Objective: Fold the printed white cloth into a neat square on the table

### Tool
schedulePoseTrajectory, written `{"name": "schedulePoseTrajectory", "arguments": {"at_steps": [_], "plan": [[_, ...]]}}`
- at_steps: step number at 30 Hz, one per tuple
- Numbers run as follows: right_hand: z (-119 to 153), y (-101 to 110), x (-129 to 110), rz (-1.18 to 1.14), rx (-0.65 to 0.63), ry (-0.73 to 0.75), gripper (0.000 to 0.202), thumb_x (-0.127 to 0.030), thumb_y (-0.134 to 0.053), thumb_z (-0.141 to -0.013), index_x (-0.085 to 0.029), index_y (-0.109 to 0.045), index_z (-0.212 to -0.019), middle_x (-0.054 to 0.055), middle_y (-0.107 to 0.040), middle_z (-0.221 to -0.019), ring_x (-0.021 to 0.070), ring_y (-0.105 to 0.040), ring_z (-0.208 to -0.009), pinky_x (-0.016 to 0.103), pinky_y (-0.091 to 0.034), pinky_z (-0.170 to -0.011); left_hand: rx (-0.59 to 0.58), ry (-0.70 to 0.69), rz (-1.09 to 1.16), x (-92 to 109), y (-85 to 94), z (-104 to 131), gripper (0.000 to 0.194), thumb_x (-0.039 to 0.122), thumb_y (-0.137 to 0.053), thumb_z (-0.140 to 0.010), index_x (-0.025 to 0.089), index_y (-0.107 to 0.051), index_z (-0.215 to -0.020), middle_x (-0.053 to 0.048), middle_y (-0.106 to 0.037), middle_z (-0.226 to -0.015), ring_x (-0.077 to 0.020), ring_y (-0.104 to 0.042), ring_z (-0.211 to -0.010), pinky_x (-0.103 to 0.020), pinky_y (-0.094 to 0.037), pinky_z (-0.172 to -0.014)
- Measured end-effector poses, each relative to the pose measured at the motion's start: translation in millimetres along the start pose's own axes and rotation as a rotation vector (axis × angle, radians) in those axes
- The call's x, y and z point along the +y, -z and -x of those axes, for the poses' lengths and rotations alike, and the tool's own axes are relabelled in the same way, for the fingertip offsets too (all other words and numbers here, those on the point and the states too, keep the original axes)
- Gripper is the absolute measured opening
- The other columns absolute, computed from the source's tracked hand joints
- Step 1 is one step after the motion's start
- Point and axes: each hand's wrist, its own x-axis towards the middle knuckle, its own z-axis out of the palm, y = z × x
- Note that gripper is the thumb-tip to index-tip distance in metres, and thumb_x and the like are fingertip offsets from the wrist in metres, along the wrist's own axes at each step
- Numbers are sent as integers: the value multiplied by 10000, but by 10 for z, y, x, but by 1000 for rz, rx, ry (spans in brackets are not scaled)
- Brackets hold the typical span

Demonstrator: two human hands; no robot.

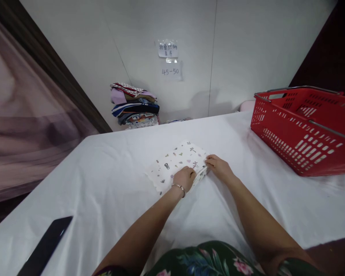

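Note:
A white cloth garment [172, 161] with small printed shapes lies folded on the white-covered table [115, 168]; what kind of garment it is, I cannot tell. My left hand [184, 178], with a bracelet at the wrist, is closed on the garment's near edge. At the right corner, my right hand [218, 165] pinches the same garment. The near edge between both hands shows several layers, slightly raised. Parts of that edge are hidden under my fingers.
A red plastic basket [278, 134] with metal handles stands at the right. A dark flat device [47, 245] lies at the near left. Beyond the far edge rises a stack of folded clothes [135, 105] against the wall. Paper signs [171, 71] hang above.

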Motion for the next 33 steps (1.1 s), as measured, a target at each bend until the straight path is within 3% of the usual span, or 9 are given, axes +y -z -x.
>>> {"name": "schedulePoseTrajectory", "arguments": {"at_steps": [6, 11, 19, 25, 33], "plan": [[10, 72, -156, -34, -62, 58, 272, -198, -489, -833, -290, -658, -1026, 5, -597, -1149, 155, -587, -976, 267, -467, -784, 120, 13, 38, -2, -44, 20, 237, 267, -400, -872, 199, -619, -811, -23, -619, -855, -138, -566, -768, -254, -396, -683], [5, 17, -192, 18, -62, 38, 268, -200, -492, -829, -267, -649, -1036, 22, -597, -1157, 169, -587, -987, 285, -470, -803, 138, -4, 31, 26, -53, 49, 219, 267, -401, -877, 205, -597, -804, -17, -609, -847, -137, -563, -765, -251, -379, -650], [9, 3, -54, -9, 87, 4, 279, -132, -454, -819, -256, -666, -951, 15, -611, -1118, 157, -587, -966, 263, -462, -776, 71, -84, -79, 67, -23, 105, 239, 280, -369, -902, 201, -589, -851, -26, -596, -910, -138, -569, -783, -256, -398, -642], [9, 60, -38, -20, 48, 2, 264, -86, -479, -753, -243, -674, -836, 8, -600, -1007, 141, -574, -888, 243, -434, -725, 0, -121, -261, 111, -42, 110, 259, 281, -337, -919, 185, -577, -901, -56, -573, -944, -172, -566, -861, -289, -428, -683], [13, 45, -37, 15, 35, -40, 278, -91, -460, -759, -248, -679, -829, 5, -598, -975, 140, -563, -875, 238, -409, -696, -24, -135, -323, 125, -74, 97, 273, 280, -324, -924, 173, -575, -920, -67, -568, -959, -186, -565, -872, -307, -440, -689]]}}
